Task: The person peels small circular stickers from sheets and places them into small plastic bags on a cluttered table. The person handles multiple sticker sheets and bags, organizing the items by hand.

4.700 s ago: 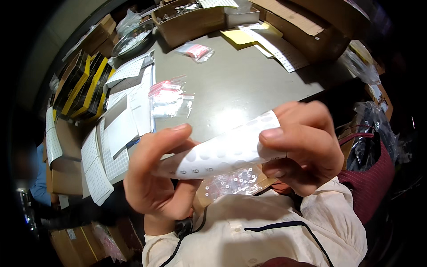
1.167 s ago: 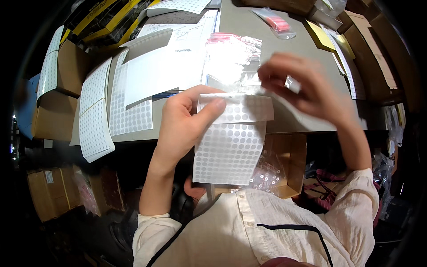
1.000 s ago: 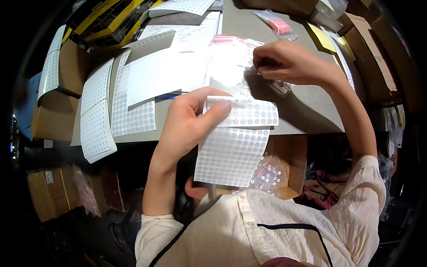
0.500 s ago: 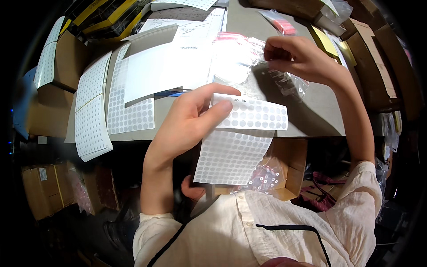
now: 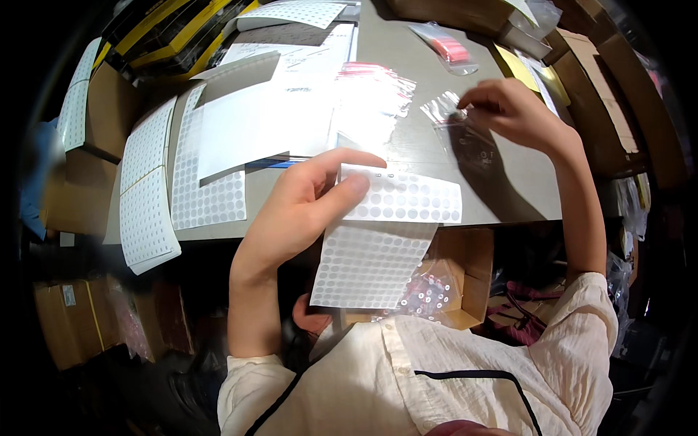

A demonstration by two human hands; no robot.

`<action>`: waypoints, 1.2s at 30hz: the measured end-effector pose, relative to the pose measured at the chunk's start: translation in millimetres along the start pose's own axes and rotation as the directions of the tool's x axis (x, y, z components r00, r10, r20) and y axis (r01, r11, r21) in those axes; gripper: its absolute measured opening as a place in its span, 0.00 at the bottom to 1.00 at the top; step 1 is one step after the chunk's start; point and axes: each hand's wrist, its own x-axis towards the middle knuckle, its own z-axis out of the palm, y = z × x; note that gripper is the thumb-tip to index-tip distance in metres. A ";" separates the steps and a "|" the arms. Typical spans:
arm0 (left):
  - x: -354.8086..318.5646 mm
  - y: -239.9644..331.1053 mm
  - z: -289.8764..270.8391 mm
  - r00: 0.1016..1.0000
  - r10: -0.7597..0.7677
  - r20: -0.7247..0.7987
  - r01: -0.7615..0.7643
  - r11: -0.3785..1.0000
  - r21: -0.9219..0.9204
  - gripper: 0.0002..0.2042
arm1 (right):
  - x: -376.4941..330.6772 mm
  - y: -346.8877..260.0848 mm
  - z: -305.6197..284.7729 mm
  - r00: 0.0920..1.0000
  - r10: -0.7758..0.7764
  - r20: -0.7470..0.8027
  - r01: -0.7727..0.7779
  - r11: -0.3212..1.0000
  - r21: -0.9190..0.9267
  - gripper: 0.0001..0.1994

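Note:
In my left hand [image 5: 291,211] is a white sheet of round grey stickers [image 5: 378,261], pinched between thumb and fingers near its top edge. The top strip folds over toward me and the rest hangs below the table edge. My right hand [image 5: 509,112] is over the right side of the table, fingers curled together. Its fingertips are beside several small clear zip bags [image 5: 443,112], partly in the hand's shadow. Whatever the fingertips pinch, if anything, is hidden. Left of those bags lies a bright pile of zip bags with red edges [image 5: 374,94].
Sticker sheets [image 5: 211,192] and a rubber-banded stack of label sheets [image 5: 145,189] lie at the left, beside white papers [image 5: 247,120]. A packet of red-edged bags [image 5: 447,47] lies farther back. Below the table edge, an open cardboard box [image 5: 472,280] holds bagged small round pieces.
My right hand has moved right and slightly nearer, away from the bright pile and over the loose zip bags. The left hand still holds the sticker sheet; the view has shifted slightly.

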 end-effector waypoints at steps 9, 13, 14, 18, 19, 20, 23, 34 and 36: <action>2.2 -3.5 7.6 0.999 0.027 0.024 -0.028 0.998 0.058 0.18 | 25.7 13.2 21.0 0.997 -0.064 -0.036 0.069 0.977 0.203 0.09; -0.4 -2.0 9.9 1.000 0.013 0.004 -0.014 0.999 0.036 0.17 | 19.7 -2.0 30.8 0.988 -0.085 -0.132 0.067 0.988 -0.138 0.09; -0.5 -2.4 11.1 1.000 0.011 0.000 -0.011 1.000 0.024 0.17 | 20.4 2.2 33.6 0.985 -0.062 -0.161 0.038 0.989 -0.144 0.10; 1.1 -8.2 20.3 0.999 0.023 -0.032 -0.026 0.995 -0.091 0.13 | 11.1 13.6 21.9 0.964 0.137 -0.230 -0.174 0.973 -0.152 0.13; 0.8 -11.5 21.4 0.999 0.021 -0.048 -0.025 0.996 -0.091 0.12 | 9.5 12.6 16.2 0.952 0.200 -0.233 -0.238 0.960 -0.146 0.12; -0.1 -12.9 22.2 0.998 0.019 -0.064 -0.024 0.996 -0.091 0.11 | 7.2 15.5 17.8 0.945 0.139 -0.296 -0.181 0.976 -0.118 0.11; 0.4 -10.5 24.1 0.995 0.041 -0.090 -0.043 0.999 -0.018 0.10 | -8.6 9.8 23.1 0.901 0.008 -0.435 -0.063 0.992 -0.113 0.05; 0.7 -18.6 27.4 0.984 0.084 -0.155 -0.081 0.996 0.026 0.08 | -78.0 -1.5 78.7 0.868 -0.051 -0.494 0.051 0.999 -0.015 0.12; 4.0 -22.0 31.4 0.978 0.118 -0.174 -0.117 0.993 0.014 0.08 | -79.9 11.5 74.1 0.868 -0.011 -0.496 0.011 1.000 -0.003 0.12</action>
